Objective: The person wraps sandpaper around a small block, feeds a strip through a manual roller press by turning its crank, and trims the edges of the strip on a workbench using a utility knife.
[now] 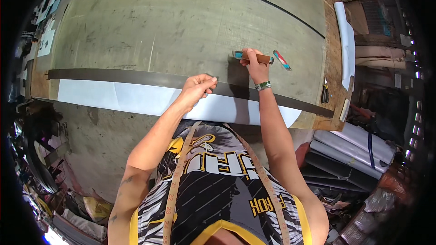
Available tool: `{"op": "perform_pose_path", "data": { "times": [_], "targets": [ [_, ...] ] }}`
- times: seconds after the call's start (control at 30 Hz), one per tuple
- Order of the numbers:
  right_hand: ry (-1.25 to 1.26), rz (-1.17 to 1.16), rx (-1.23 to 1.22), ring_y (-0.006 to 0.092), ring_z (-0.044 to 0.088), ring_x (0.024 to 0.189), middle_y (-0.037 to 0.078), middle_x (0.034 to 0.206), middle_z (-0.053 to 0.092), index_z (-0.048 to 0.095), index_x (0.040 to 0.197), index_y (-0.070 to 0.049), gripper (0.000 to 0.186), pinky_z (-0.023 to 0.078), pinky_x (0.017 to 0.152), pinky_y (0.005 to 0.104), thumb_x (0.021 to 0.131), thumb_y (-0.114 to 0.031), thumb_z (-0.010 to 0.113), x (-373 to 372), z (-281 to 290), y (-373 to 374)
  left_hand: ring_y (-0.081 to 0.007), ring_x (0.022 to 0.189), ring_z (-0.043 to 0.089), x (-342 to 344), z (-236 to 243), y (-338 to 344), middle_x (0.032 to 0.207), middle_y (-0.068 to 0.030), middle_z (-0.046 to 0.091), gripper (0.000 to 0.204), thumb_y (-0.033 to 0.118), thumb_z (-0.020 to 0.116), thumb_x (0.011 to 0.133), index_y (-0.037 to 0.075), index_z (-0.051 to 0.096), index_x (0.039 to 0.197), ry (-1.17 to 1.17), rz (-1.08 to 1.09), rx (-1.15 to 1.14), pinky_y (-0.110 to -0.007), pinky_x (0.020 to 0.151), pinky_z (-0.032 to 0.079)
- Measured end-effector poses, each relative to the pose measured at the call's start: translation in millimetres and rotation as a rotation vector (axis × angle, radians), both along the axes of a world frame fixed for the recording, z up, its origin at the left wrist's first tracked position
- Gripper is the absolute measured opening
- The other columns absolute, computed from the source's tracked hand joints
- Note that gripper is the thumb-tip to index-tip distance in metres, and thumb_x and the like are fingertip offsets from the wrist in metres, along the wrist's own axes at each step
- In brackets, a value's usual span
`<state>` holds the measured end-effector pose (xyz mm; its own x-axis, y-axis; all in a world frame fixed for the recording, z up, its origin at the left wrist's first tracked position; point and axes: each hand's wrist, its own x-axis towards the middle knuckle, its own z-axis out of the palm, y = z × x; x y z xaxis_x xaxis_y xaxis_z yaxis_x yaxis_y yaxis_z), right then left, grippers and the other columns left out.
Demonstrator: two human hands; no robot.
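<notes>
My right hand (257, 67) is wrapped around a brown tool (263, 58) with teal ends, above the table (136, 31), just left of a red-and-teal cutter (282, 60). I judge this a tool-handling step; the next move calls for a steady grip and my other hand kept clear. My left hand (196, 89) has curled fingers, thumb near forefinger; I cannot tell whether they pinch anything. Around it are the long dark strip (136, 77) and, nearer me, the white sheet (145, 99).
</notes>
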<state>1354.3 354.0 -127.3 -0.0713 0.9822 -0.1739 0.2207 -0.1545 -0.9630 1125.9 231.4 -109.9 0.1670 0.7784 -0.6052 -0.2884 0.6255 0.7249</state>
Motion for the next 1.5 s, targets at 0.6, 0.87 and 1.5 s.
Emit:
{"op": "perform_pose_path", "data": {
  "times": [0.6,0.87,1.5],
  "targets": [
    [0.082,-0.195,0.005,0.0138,0.065,0.075,0.006,0.084,0.071,0.072,0.091,-0.001,0.036,0.052,0.071,0.0316,0.103,-0.031,0.057,-52,58,-35,-0.0171,0.093,0.065,78,23,63,0.099,-0.0035,0.065,0.029,0.039,0.061,0.105,0.011,0.063,0.109,-0.713,0.39,-0.175,-0.034,0.086,0.054],
    [-0.305,0.164,0.402,0.031,0.064,0.094,0.016,0.11,0.063,0.067,0.119,0.001,0.046,0.053,0.083,0.0401,0.083,-0.025,0.079,-29,92,-31,-0.0179,0.093,0.07,84,-18,68,0.105,-0.0059,0.069,0.03,0.028,0.041,0.11,0.007,0.061,0.119,-1.063,0.331,-0.214,-0.036,0.087,0.059],
    [0.043,0.114,0.233,0.0068,0.063,0.065,0.007,0.074,0.07,0.068,0.093,0.004,0.018,0.052,0.059,0.0243,0.09,-0.009,0.079,0,142,-31,-0.0128,0.084,0.059,65,18,92,0.094,-0.0018,0.062,0.023,0.03,0.066,0.104,0.008,0.062,0.108,-0.699,0.601,0.132,-0.03,0.08,0.053]
  ]
}}
